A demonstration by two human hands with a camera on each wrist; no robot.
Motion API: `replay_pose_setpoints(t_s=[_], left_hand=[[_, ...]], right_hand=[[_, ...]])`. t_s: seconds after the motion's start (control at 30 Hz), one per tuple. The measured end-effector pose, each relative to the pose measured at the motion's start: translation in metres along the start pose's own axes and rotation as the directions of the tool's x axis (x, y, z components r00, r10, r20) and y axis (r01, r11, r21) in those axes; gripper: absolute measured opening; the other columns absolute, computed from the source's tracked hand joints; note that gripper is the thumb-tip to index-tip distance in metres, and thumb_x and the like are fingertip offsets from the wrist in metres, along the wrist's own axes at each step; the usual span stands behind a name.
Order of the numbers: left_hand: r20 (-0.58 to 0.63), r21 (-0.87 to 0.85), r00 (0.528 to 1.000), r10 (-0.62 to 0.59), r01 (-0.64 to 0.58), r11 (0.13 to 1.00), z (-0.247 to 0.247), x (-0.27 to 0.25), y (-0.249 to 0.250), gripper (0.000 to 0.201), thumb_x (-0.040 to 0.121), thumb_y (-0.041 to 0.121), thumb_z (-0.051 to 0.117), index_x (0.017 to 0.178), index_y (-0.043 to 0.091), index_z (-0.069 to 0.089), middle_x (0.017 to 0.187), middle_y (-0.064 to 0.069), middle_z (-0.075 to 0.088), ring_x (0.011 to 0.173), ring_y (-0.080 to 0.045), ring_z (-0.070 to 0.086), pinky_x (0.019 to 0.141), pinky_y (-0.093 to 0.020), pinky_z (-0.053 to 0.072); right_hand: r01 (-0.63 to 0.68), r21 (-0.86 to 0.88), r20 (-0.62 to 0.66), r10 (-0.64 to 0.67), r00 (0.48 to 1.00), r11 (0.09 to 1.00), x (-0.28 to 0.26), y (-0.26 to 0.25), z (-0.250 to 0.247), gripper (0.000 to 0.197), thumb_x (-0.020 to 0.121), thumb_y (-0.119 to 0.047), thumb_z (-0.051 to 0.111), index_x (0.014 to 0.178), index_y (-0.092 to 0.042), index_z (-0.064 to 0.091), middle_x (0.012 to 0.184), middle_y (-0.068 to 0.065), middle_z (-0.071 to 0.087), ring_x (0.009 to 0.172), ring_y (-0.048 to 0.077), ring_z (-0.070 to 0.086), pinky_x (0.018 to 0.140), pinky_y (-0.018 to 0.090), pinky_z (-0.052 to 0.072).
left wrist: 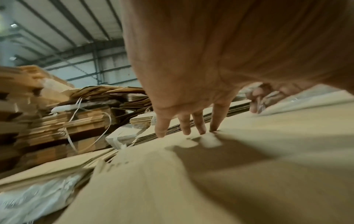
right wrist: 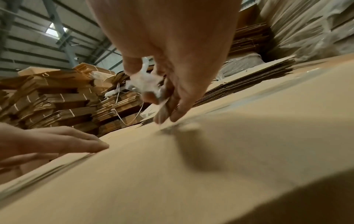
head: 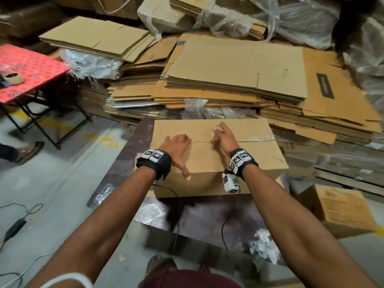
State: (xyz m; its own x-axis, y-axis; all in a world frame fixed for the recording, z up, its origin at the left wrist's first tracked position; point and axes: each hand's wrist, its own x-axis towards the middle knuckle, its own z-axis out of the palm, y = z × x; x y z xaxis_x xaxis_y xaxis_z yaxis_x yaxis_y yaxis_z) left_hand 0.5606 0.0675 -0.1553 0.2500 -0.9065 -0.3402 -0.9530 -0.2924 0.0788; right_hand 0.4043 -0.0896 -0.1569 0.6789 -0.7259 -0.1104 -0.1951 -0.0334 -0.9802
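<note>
A closed brown cardboard box (head: 207,161) sits on a dark table (head: 126,163) in front of me. My left hand (head: 178,140) lies on the box top beside the centre seam, fingers straight and pressing down (left wrist: 184,125), thumb spread toward the near edge. My right hand (head: 218,133) is just right of it over the seam and pinches a crumpled wad of clear tape (right wrist: 143,81) between thumb and fingers. A strip of clear tape (head: 255,140) still lies along the seam toward the box's right edge. Box surface fills the lower wrist views (right wrist: 210,159).
Tall stacks of flattened cartons (head: 236,67) and plastic-wrapped bundles stand behind the table. A red folding table (head: 31,67) with a tape roll (head: 12,77) is at left. Another box (head: 340,208) sits on the floor at right. Someone's sandalled foot (head: 29,150) and cables (head: 16,223) are on the left floor.
</note>
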Motion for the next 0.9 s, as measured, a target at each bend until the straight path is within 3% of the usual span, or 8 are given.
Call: replay_pose_setpoints(t_s=[0.1,0.2,0.3,0.43,0.53,0.63,0.77,0.9], left_hand=[[0.035,0.088,0.999,-0.003,0.000,0.996,-0.004,0.006,0.004,0.138,0.051,0.065,0.089,0.159,0.014,0.022,0.167,-0.009,0.014,0.153,-0.030,0.017,0.122,-0.063,0.014],[0.090,0.135,0.996,-0.003,-0.009,0.991,-0.013,0.009,-0.010,0.133,0.055,0.055,0.091,0.160,0.017,0.020,0.168,-0.005,0.011,0.154,-0.027,0.012,0.121,-0.065,0.012],[0.099,0.170,0.994,-0.035,0.018,0.985,-0.020,0.014,-0.035,0.136,0.055,0.045,0.093,0.162,0.024,0.013,0.169,0.001,0.008,0.155,-0.027,0.008,0.121,-0.067,0.011],[0.066,0.221,0.995,-0.071,0.055,0.974,-0.025,0.025,-0.054,0.132,0.057,0.030,0.092,0.162,0.027,0.012,0.168,0.002,0.010,0.156,-0.028,0.006,0.122,-0.067,0.007],[0.087,0.126,0.995,-0.038,0.027,0.992,-0.031,0.039,-0.053,0.131,0.056,0.036,0.092,0.161,0.023,0.015,0.169,-0.005,0.007,0.156,-0.029,0.005,0.122,-0.067,0.008],[0.104,-0.108,0.991,0.088,-0.077,0.991,-0.031,0.053,-0.036,0.134,0.057,0.053,0.092,0.163,0.028,0.014,0.170,-0.006,0.004,0.156,-0.030,0.005,0.123,-0.063,0.011],[0.035,-0.246,0.985,0.168,-0.155,0.957,-0.015,0.068,-0.008,0.124,0.069,0.073,0.077,0.164,0.028,0.011,0.171,-0.004,-0.002,0.157,-0.027,-0.001,0.124,-0.062,0.004],[0.041,-0.209,0.985,0.170,-0.158,0.965,0.000,0.076,-0.004,0.125,0.074,0.081,0.067,0.164,0.024,0.003,0.171,-0.006,-0.013,0.157,-0.028,-0.011,0.121,-0.066,-0.005]], right_hand=[[0.060,-0.126,-0.101,-0.073,0.992,0.990,0.009,0.004,-0.014,0.025,0.099,-0.032,0.066,0.102,-0.013,0.050,0.094,0.005,0.060,0.075,0.019,0.055,0.061,0.025,0.052],[0.094,-0.411,-0.050,-0.125,0.991,0.907,0.018,0.006,-0.027,0.034,0.088,-0.018,0.078,0.109,-0.010,0.053,0.106,0.007,0.061,0.084,0.018,0.056,0.072,0.027,0.054],[0.093,-0.519,-0.012,-0.116,0.993,0.850,0.022,0.008,-0.027,0.053,0.076,-0.004,0.084,0.119,-0.010,0.054,0.104,0.006,0.061,0.083,0.012,0.057,0.065,0.009,0.046],[0.124,-0.666,0.028,-0.142,0.989,0.735,0.026,0.017,-0.008,0.049,0.078,-0.003,0.083,0.122,-0.018,0.068,0.119,0.006,0.063,0.112,0.024,0.058,0.099,0.038,0.050],[0.081,-0.862,-0.006,-0.170,0.985,0.500,0.031,0.010,0.005,0.037,0.084,-0.023,0.082,0.118,-0.017,0.071,0.131,0.007,0.045,0.121,0.029,0.037,0.102,0.043,0.038],[0.052,-0.913,0.002,-0.122,0.992,0.405,0.037,0.004,0.004,0.039,0.091,-0.031,0.073,0.126,-0.015,0.065,0.133,0.011,0.046,0.122,0.031,0.039,0.104,0.047,0.040],[0.022,-0.822,-0.012,-0.056,0.998,0.569,0.043,0.005,-0.003,0.026,0.100,-0.016,0.059,0.123,-0.005,0.064,0.123,0.016,0.058,0.114,0.033,0.056,0.097,0.043,0.048],[-0.131,-0.446,-0.202,0.042,0.978,0.885,0.035,0.007,-0.015,0.017,0.105,-0.017,0.051,0.116,-0.011,0.062,0.113,0.010,0.069,0.102,0.025,0.068,0.088,0.030,0.055]])
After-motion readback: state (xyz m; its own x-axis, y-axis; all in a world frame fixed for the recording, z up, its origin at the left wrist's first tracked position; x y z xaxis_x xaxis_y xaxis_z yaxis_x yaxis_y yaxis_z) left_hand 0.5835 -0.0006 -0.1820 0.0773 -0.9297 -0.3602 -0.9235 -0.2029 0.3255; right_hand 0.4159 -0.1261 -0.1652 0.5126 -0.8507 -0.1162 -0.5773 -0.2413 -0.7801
